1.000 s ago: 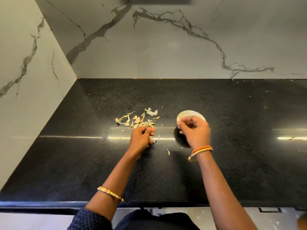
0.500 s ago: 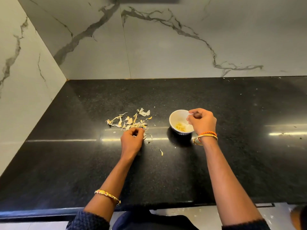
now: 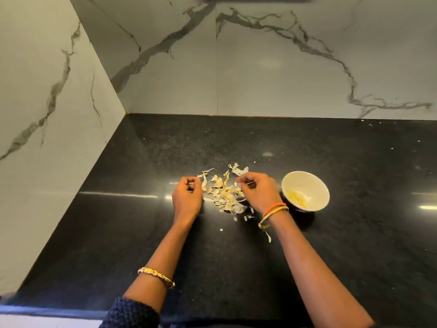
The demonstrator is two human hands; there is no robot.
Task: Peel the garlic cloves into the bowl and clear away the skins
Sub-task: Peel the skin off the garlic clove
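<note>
Hands flank a heap of garlic skins (image 3: 224, 192) on a black stone desk (image 3: 354, 245): left hand (image 3: 188, 197) with fingers curled, pinching a skin at the heap's left edge; right hand (image 3: 259, 192) curled over its right edge. Just right stands a white bowl (image 3: 314, 185) holding peeled garlic cloves (image 3: 295, 196). Veined marble walls (image 3: 272, 67) meet behind.

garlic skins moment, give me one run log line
stage: gathering | left hand: curled at pile edge | right hand: curled on pale papery garlic skins | small white ceramic bowl: peeled garlic inside
</note>
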